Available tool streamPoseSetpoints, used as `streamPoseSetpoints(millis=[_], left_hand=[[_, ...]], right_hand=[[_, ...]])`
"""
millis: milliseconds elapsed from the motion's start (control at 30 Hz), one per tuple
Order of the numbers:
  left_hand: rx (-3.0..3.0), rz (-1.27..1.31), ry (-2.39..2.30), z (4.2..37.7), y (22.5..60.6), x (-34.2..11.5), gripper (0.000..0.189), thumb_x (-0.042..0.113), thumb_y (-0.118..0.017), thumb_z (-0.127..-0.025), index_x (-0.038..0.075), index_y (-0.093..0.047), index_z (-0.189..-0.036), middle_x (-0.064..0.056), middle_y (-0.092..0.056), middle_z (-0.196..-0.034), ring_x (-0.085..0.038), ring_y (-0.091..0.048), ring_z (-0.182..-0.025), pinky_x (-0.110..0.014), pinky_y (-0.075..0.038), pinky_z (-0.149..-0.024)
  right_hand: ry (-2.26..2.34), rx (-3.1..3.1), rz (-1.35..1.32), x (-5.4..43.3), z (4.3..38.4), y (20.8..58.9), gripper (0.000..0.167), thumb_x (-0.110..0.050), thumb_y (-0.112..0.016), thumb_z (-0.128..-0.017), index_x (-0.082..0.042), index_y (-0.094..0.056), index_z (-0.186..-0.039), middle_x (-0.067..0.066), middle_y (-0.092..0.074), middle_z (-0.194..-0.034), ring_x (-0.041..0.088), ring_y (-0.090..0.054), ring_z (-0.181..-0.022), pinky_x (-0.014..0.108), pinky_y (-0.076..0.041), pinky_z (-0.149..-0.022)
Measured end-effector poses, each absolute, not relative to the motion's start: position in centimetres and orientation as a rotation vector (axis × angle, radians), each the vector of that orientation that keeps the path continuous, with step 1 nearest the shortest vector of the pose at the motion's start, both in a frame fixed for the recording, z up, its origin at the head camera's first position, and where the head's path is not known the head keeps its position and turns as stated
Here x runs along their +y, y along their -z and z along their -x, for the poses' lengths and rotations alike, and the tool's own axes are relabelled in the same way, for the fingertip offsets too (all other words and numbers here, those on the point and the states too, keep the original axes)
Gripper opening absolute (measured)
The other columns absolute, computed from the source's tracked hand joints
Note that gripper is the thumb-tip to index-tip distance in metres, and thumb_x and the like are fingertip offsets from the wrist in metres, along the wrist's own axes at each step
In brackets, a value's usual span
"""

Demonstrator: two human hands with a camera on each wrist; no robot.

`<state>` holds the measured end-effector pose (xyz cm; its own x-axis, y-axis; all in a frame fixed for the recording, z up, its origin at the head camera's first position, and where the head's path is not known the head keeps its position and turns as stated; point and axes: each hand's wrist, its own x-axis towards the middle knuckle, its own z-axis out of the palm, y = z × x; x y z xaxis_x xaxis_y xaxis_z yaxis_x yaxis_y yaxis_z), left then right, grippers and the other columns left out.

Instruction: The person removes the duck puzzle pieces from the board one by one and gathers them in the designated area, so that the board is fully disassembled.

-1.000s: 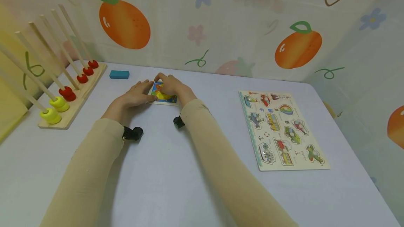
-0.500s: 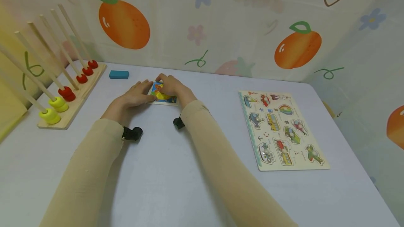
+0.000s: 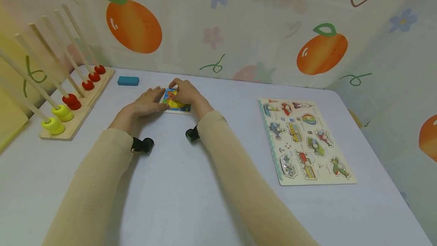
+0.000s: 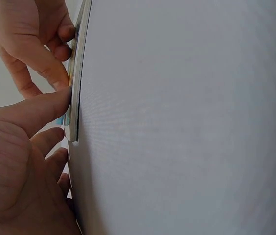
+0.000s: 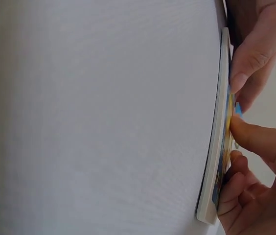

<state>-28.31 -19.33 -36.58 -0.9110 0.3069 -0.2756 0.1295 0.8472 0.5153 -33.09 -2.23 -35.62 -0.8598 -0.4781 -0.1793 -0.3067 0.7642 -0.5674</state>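
A small picture puzzle (image 3: 177, 111) with a yellow figure on a blue background lies flat at the back of the table. My left hand (image 3: 147, 101) rests at its left side, the thumb on the near left edge and the fingers stretched past it. Over the puzzle's upper right part is my right hand (image 3: 187, 92), its thumb and fingers curled and pinching a yellow puzzle piece. In the right wrist view, the right thumb (image 5: 258, 138) meets the yellow surface. The left wrist view shows the left thumb (image 4: 45, 107) against the board's face, close to the right hand's fingers.
A wooden peg counting rack (image 3: 82, 115) with red and yellow beads stands on the left. Beside its far end lies a blue block (image 3: 128, 81). A larger vehicle knob puzzle (image 3: 307, 181) lies on the right. A printed curtain (image 3: 239, 29) hangs behind the table.
My right hand has risen slightly and shifted a little right, showing more yellow by its fingertips. The left hand stays in place.
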Motion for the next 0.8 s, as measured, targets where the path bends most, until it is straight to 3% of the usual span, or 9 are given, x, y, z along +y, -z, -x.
streamPoseSetpoints(millis=[367,800], left_hand=[[2.669,-0.312,-0.705,28.33,36.66,-19.39,0.079,0.034,-0.050,-0.098,-0.001,-0.011,-0.157,-0.028,-0.001,-0.165,-0.053,0.006,-0.151,-0.070,0.001,-0.120],[2.664,-0.304,-0.702,28.21,36.40,-19.20,0.079,0.034,-0.051,-0.099,-0.002,-0.012,-0.157,-0.028,-0.001,-0.165,-0.053,0.005,-0.151,-0.071,0.001,-0.120]], right_hand=[[0.833,2.690,0.644,-2.37,32.82,35.58,0.037,-0.020,-0.060,-0.098,-0.010,-0.054,-0.133,0.006,-0.058,-0.139,0.021,-0.053,-0.131,0.034,-0.041,-0.116],[0.982,2.784,0.492,-2.30,32.73,36.10,0.026,-0.011,-0.057,-0.098,-0.015,-0.061,-0.124,0.004,-0.066,-0.114,0.015,-0.059,-0.101,0.026,-0.050,-0.092]])
